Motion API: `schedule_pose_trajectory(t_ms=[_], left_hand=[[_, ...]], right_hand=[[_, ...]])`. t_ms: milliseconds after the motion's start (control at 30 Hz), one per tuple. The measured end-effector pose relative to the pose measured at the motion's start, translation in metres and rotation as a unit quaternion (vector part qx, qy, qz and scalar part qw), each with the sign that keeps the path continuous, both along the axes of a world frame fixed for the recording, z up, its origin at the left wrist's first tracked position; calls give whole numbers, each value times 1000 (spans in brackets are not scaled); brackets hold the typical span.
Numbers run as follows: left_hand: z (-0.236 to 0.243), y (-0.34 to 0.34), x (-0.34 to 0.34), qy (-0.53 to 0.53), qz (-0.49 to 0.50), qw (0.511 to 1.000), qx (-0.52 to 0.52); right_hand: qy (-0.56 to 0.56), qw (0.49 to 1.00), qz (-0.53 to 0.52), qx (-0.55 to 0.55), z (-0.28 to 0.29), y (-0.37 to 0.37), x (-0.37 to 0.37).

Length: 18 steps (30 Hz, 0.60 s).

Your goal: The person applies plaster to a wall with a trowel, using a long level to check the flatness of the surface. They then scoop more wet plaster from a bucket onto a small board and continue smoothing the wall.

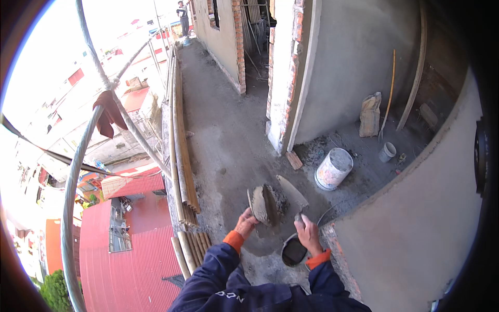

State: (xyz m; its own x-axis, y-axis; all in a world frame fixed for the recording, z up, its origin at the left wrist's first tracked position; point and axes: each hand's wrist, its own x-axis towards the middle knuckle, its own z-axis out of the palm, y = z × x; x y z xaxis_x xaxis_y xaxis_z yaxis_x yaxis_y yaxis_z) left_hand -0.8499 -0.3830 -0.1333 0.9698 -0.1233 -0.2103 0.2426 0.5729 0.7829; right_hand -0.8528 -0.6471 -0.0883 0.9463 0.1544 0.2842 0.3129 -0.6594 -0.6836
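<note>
Across the upper right of the frame, a grey plastered wall (358, 67) looks fully coated, though the brick jamb (298, 26) at its left edge shows raw; as I judge it, the broad faces are done and such edges are left. At lower right, a nearer plastered wall (416, 229) limits movement beside the right arm. Toward lower left, a red corrugated roof (125, 270) lies well below, so the drop there calls for care. Up the centre runs the walkway (223, 119), the widest strip for stepping, bordered on its left by bamboo poles (179, 151). Right of centre, a white bucket (333, 169) narrows the floor; at lower centre, a dark pail (293, 252) sits just beside the right hand (308, 235). Near the frame's centre, a mortar-laden board (264, 205) is tilted, its load apparently unspent, with the left hand (246, 223) gripping its lower edge. Just right of it is a pointed trowel (292, 192), its handle clasped in the right hand. The 2 hands are apart.
</note>
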Motion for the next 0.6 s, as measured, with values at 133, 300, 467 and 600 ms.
schedule_pose_trajectory(t_ms=[133, 300, 467, 600], left_hand=[[71, -21, -63, 6, -25, 1000, 17], [147, -113, -122, -5, -116, 993, -17], [158, -204, -143, -47, -264, 963, 13], [158, -254, -168, -50, -340, 939, 13]], right_hand=[[269, 895, 33, 356, 98, -71, -62], [335, 814, 15, 475, 153, -191, -149], [302, 779, 12, 549, 186, -234, -245], [279, 771, -77, 567, 146, -252, -334]])
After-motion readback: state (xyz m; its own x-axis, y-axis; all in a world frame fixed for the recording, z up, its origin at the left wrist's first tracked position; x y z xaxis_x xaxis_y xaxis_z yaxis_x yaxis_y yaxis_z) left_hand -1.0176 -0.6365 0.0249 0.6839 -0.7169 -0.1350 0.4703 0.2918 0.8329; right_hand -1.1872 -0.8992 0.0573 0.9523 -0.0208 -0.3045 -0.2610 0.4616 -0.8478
